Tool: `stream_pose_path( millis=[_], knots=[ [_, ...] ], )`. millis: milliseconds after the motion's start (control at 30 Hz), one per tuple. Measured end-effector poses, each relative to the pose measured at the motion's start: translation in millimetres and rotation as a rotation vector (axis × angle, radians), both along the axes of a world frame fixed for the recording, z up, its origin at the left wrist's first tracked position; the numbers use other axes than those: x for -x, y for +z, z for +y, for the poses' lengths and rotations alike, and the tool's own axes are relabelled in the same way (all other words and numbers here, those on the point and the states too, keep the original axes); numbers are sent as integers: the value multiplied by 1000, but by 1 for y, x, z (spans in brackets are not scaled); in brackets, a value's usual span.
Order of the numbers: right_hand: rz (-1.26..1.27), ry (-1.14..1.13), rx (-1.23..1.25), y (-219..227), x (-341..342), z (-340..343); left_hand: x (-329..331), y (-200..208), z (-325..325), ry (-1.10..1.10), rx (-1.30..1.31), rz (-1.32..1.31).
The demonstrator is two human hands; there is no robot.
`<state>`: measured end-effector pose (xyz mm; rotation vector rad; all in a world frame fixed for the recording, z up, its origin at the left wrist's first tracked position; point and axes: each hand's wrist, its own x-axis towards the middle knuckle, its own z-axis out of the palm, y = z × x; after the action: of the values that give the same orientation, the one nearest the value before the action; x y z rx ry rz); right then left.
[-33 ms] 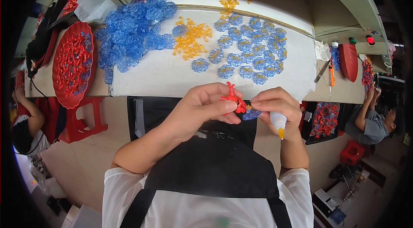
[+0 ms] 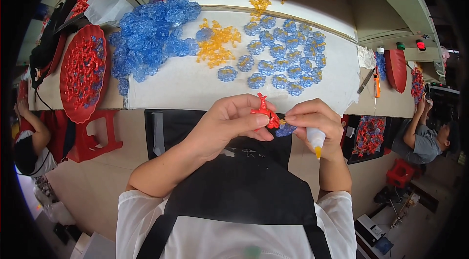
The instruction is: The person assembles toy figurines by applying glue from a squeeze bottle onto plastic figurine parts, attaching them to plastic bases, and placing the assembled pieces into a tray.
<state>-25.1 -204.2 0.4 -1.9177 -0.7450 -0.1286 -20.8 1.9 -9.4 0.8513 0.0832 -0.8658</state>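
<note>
In front of my black apron, my left hand pinches a small glossy red plastic figure with an antler-like top. Close on its right, my right hand grips a translucent blue plastic piece with a bit of yellow between the fingertips. The red and blue pieces meet or nearly touch; the fingers hide the exact contact. Tucked in the same right hand is a white squeeze bottle, its yellow tip pointing down toward me. Several blue flower-shaped pieces with yellow centres lie spread on the white work surface beyond my hands.
A heap of blue pieces and a scatter of yellow pieces lie at the back. At left stands a red scalloped tray of small parts above a red stool. An orange-handled tool lies right. Co-workers sit either side.
</note>
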Motion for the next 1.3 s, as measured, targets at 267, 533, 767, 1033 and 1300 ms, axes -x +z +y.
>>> stream_pose_path(
  millis=[267,533,767,1033,1300],
  knots=[
    [10,109,80,17,-9,-2,-3,4,1,-53,-15,39],
    [45,160,119,23,-9,-2,-6,4,0,-72,9,76],
    [54,232,211,31,-10,-3,-8,5,0,-145,-18,97],
    [56,188,252,25,-7,-5,-12,6,-5,-164,-68,87],
    [-96,26,267,23,2,3,-11,11,-4,-150,-120,-96]
  ],
)
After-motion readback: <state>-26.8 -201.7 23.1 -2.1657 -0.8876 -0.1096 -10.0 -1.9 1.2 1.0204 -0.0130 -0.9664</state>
